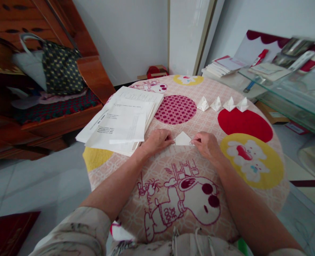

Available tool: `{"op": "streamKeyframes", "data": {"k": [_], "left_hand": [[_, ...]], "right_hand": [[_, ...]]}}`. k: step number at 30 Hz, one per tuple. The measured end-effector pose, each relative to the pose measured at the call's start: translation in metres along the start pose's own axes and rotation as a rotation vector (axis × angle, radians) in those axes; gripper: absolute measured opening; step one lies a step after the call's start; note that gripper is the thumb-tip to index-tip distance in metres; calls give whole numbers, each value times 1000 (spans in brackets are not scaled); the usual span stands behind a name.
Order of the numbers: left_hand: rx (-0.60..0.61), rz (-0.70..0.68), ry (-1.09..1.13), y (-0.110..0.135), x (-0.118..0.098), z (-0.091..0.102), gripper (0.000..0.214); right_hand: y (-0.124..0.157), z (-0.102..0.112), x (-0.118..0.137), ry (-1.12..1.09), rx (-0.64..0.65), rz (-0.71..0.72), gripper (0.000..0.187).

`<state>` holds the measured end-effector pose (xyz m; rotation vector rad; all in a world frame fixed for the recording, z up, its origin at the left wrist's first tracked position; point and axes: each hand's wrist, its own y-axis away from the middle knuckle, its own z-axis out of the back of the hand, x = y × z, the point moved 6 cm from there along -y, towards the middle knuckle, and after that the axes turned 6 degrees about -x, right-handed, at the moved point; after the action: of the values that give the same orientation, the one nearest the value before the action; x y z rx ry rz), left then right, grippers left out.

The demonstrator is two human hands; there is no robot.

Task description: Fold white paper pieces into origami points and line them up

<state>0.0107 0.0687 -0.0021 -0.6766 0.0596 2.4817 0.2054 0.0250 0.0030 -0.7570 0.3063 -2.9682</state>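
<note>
A small folded white paper piece (pixel 183 139) lies on the round table's patterned cloth (pixel 189 170), shaped like a triangle. My left hand (pixel 157 141) pinches its left edge, fingers curled. My right hand (pixel 207 144) pinches its right edge, fingers closed as well. Both hands rest on the cloth. A stack of printed white sheets (pixel 122 121) lies just left of my left hand. Farther back, several finished folded paper shapes (pixel 222 104) stand in a row.
A wooden bench (pixel 53 117) with a dotted bag (pixel 61 67) stands on the left. A glass shelf (pixel 293 92) with booklets and papers (pixel 224 65) is on the right. Grey tiled floor (pixel 40 181) surrounds the table.
</note>
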Motion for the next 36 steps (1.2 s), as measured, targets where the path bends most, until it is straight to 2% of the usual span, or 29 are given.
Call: {"op": "streamKeyframes", "data": {"k": [3, 6, 8, 11, 13, 20, 25, 33, 36], "left_hand": [[-9, -19, -13, 1, -1, 0, 14], [-97, -128, -15, 3, -11, 2, 3], [-147, -262, -9, 7, -24, 2, 18], [-84, -445, 5, 14, -42, -6, 34], [-26, -495, 5, 17, -47, -10, 36], [69, -504, -116, 21, -44, -14, 44], [48, -507, -244, 21, -47, -18, 42], [80, -463, -364, 21, -56, -21, 44], [78, -460, -379, 21, -58, -22, 45]], "right_hand": [[0, 1, 1, -3, -4, 2, 13], [0, 1, 1, -16, 4, -9, 13], [0, 1, 1, -20, 13, -24, 12], [-1, 2, 1, -23, 8, -40, 11], [-1, 2, 2, -26, -1, -41, 11], [-2, 4, -1, -49, -29, -68, 12], [-3, 5, -2, -51, -31, -82, 14], [-3, 7, -3, -59, -45, -79, 16], [-2, 14, -2, -74, -109, -95, 14]]}}
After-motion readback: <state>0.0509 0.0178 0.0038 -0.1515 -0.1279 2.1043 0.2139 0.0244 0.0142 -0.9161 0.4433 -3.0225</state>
